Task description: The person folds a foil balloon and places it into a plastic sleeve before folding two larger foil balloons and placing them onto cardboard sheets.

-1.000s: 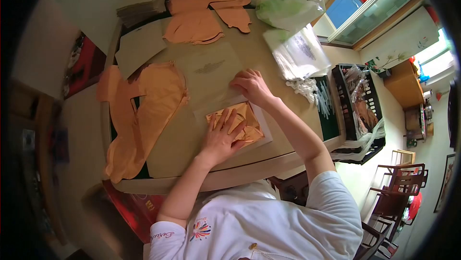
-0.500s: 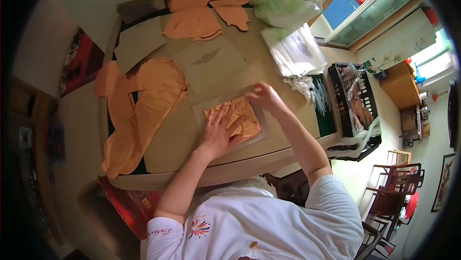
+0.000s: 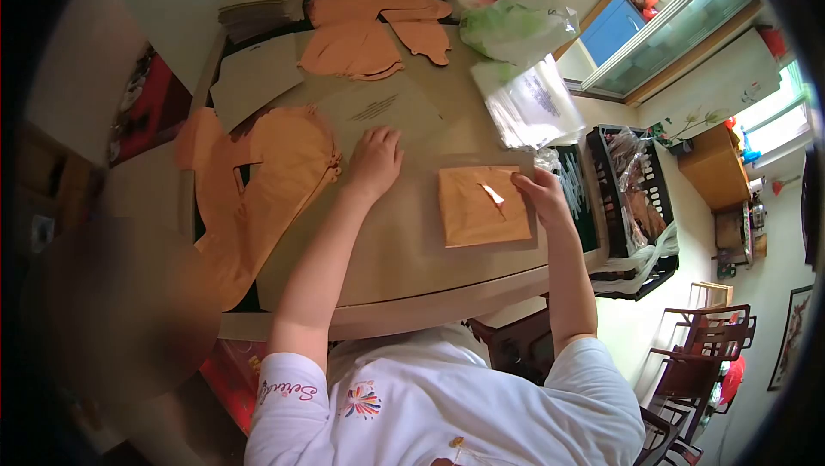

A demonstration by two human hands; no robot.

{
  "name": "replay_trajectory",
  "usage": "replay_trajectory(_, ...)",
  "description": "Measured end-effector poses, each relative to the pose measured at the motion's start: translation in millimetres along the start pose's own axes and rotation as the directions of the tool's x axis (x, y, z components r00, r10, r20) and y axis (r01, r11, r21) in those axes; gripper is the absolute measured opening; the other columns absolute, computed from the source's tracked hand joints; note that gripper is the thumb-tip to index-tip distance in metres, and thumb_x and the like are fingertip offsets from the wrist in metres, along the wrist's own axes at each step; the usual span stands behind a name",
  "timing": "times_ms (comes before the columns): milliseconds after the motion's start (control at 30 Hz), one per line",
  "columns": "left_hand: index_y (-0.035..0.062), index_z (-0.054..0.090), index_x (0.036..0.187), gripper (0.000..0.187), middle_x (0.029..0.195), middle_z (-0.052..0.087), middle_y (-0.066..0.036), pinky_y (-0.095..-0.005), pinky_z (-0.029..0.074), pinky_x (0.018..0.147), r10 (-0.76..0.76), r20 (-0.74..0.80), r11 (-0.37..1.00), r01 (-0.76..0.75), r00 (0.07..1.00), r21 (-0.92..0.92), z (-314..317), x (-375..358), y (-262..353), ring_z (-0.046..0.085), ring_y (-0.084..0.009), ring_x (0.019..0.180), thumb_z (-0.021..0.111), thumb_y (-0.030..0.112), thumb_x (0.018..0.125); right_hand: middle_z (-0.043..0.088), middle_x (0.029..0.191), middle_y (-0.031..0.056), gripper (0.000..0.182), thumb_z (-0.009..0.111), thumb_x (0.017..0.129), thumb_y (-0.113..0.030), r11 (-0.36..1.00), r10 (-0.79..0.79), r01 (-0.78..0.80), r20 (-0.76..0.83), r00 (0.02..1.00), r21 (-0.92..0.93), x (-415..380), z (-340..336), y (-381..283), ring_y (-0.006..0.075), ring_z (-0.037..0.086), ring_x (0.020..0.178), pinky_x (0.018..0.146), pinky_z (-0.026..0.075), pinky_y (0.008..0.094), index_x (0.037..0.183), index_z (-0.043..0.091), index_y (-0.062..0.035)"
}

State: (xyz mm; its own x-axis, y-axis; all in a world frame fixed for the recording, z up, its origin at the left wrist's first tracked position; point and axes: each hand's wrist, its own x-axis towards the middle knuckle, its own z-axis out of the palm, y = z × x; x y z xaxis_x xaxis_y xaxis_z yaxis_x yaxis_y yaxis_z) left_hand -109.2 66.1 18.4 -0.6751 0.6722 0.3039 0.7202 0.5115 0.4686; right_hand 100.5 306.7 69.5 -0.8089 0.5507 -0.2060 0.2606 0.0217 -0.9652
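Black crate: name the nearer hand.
Right. The right hand, at the right edge of the folded orange packet, is left of the black crate; the left hand is farther left, beyond the packet.

One head-worn camera is looking forward and down from above the person's white short-sleeved shirt (image 3: 447,389), which is filling the near edge. Its wide lens is curving the flat beige tabletop (image 3: 400,251), darkening the view's corners and holding the bare left hand (image 3: 376,162) and bare right hand (image 3: 546,198) fairly close. Farther off, it is taking in dark brown wooden chairs (image 3: 706,334) at right.
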Motion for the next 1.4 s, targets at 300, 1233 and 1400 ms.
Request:
replay_trajectory(300,0.0021,0.061,0.091,0.012,0.099,0.058,-0.012,-0.0362,0.054,0.076,0.131,0.115,0.896,-0.167,0.985,0.411,0,-14,16,0.057,-0.0264,0.1,0.06,0.005,0.079,0.058,0.072,-0.0031,0.014,0.067,0.087,-0.012,0.998,0.031,-0.029,-0.049,0.998,0.055,2,-25,21,0.0048,0.051,0.061,0.054,0.039,0.0209,0.095,0.066,-0.001)
replay_trajectory(1233,0.0093,0.064,0.114,0.036,0.091,0.055,-0.005,-0.0356,0.052,0.075,0.154,-0.019,0.985,-0.152,0.988,0.081,5,-75,51,0.057,-0.023,0.092,0.062,0.002,0.079,0.062,0.069,0.0111,0.026,0.061,0.086,-0.009,0.866,-0.162,0.057,-0.171,0.972,-0.497,-70,86,48,0.0202,0.058,0.062,0.062,0.048,0.0323,0.112,0.067,-0.007)
replay_trajectory(1400,0.0096,0.065,0.113,0.035,0.091,0.056,-0.004,-0.0348,0.054,0.072,0.205,-0.049,0.975,-0.199,0.978,0.1,12,-72,47,0.058,-0.022,0.091,0.064,0.005,0.078,0.061,0.069,0.0146,0.028,0.06,0.086,-0.006,0.871,-0.176,0.087,-0.142,0.974,-0.483,-72,86,45,0.021,0.058,0.061,0.062,0.047,0.0323,0.112,0.067,-0.005)
